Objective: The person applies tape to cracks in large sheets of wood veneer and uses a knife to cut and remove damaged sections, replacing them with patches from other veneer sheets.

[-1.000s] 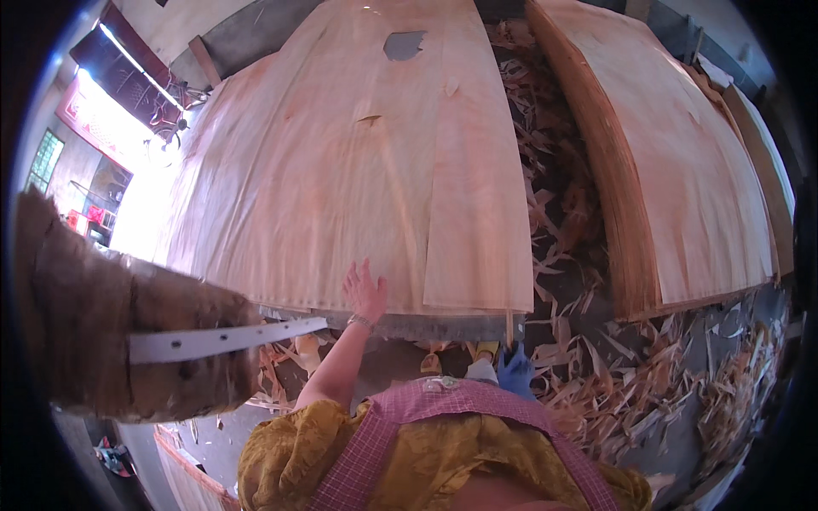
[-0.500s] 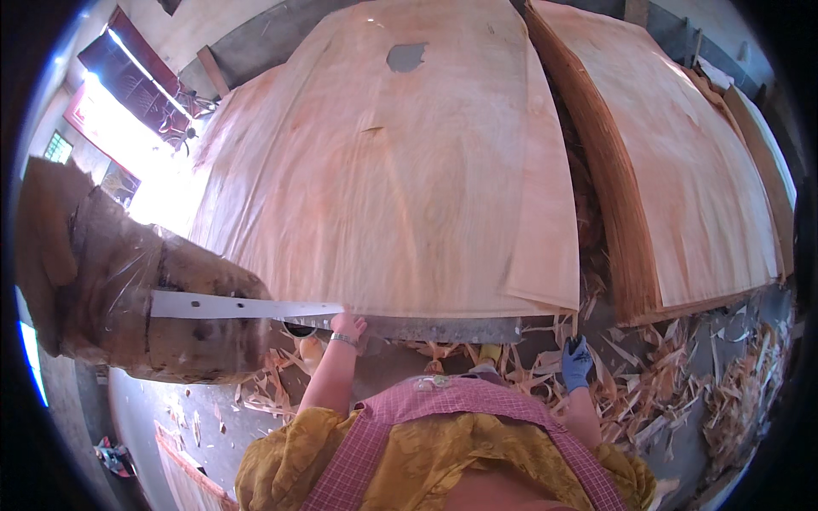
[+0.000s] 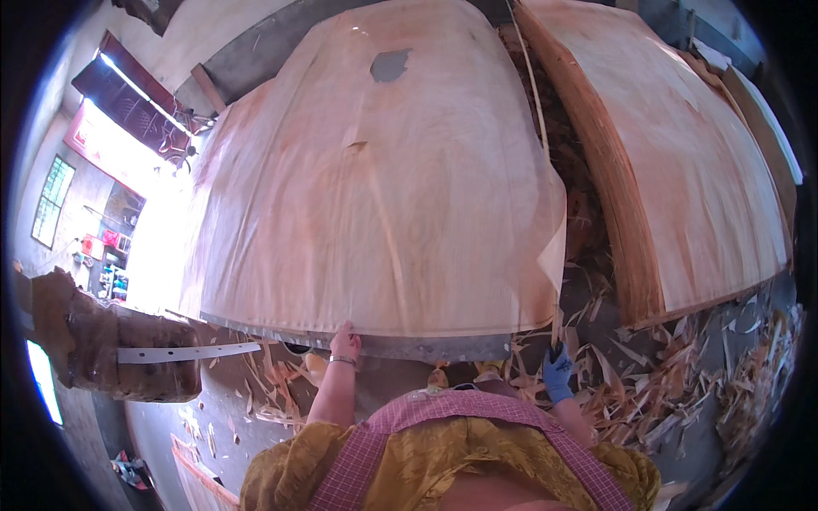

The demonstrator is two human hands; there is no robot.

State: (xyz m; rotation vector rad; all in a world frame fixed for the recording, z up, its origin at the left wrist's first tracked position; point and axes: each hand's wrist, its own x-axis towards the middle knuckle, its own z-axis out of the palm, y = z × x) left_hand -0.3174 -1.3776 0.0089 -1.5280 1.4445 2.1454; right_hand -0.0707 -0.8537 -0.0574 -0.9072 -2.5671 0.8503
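Just beyond the left grip (image 3: 345,343), a broad, pale wood sheet (image 3: 375,204) spreads away from the person, its near edge meeting the fingertips. This bare hand is partly curled at that edge; whether it pinches the wood or only rests against it, I cannot tell. A metallic band (image 3: 342,359) circles the wrist directly behind it.

Well to the right of it, the right grip (image 3: 558,373) wears a blue glove with dark fingertips. Its fingers are bent closed around the lower end of a narrow, pale strip (image 3: 556,325), which rises from the glove along the sheet's right side. Above this grip, the sheet's right margin is bent and uneven.

Between the two grips, the grey edge of a counter (image 3: 443,347) shows beneath the sheet. Far ahead of the left grip, the sheet has a ragged hole (image 3: 390,66), and nearer to it a small tear (image 3: 355,145).

Beyond and to the right of the gloved grip stands a second wood stack (image 3: 699,170) with a brown, layered side. Curled wood scraps (image 3: 635,383) litter the floor right of that grip. Left of the bare grip, a brown wrapped bundle (image 3: 158,375) carries a white perforated band (image 3: 187,353).
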